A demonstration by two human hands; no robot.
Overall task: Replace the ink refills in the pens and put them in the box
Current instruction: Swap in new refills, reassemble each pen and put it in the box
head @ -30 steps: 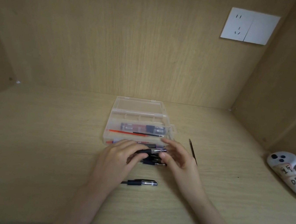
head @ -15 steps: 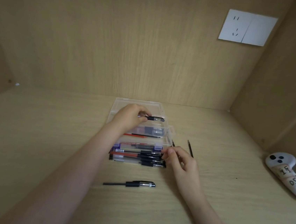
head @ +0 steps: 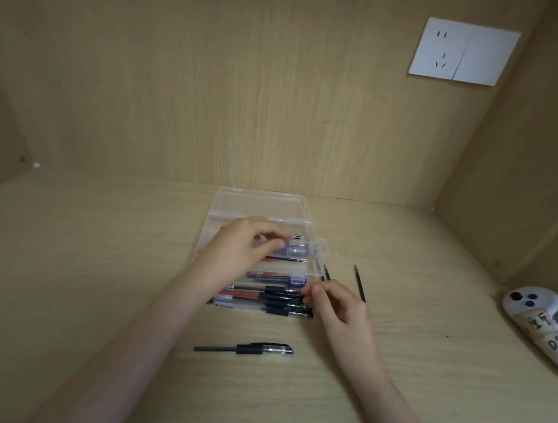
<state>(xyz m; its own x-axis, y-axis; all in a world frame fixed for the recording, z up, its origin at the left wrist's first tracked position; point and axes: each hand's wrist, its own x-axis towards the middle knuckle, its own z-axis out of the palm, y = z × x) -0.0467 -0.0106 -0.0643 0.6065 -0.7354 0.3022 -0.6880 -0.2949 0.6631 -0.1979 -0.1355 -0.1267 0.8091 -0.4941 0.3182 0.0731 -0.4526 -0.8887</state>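
A clear plastic box lies open in the middle of the desk, its lid folded back. Inside are red and black refills and a bluish bundle. My left hand hovers over the box, fingers closed on a black pen whose metal tip sticks out to the right. In front of the box lies a clear pack of black and red pens. My right hand pinches the pack's right end. A loose black pen lies nearer me.
Two thin black refills lie on the desk right of the box. A white controller with handwritten labels rests at the far right. Wooden walls close in the back and sides, and a white socket sits on the back wall.
My left hand lifted a pen from the pack, carried it back over the open box and has now lowered it into the box. My right hand stayed at the pack's right end.
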